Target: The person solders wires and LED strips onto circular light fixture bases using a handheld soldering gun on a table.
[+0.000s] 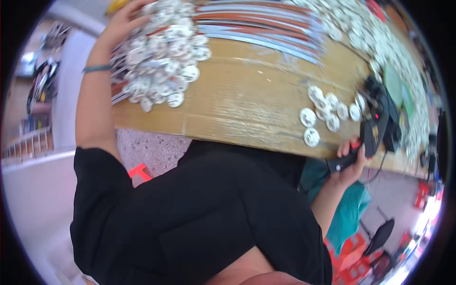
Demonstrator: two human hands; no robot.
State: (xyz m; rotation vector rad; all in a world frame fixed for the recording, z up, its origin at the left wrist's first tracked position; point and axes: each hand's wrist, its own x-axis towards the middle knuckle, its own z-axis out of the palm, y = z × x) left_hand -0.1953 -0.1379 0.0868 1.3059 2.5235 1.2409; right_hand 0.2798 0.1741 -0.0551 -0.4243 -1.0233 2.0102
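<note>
My left hand (124, 23) reaches to the far left edge of a heaped pile of white round discs (164, 52), some on thin strips. Its thumb and fingers are apart at the pile's side, and the fingertips are partly cut off by the view. My right hand (351, 164) is wrapped round the grip of a black handheld power tool (375, 128) with a red trigger and a small red light. That tool is at the table's near right edge. Left of it, several loose white discs (327, 109) are scattered on the cardboard.
Brown cardboard (237, 95) covers the table. Long grey and reddish-brown strips (261, 26) lie in a row at the far side. A large heap of white discs (394, 42) runs along the right, with a green round piece (392, 84) near it. Red stools (351, 256) stand on the floor.
</note>
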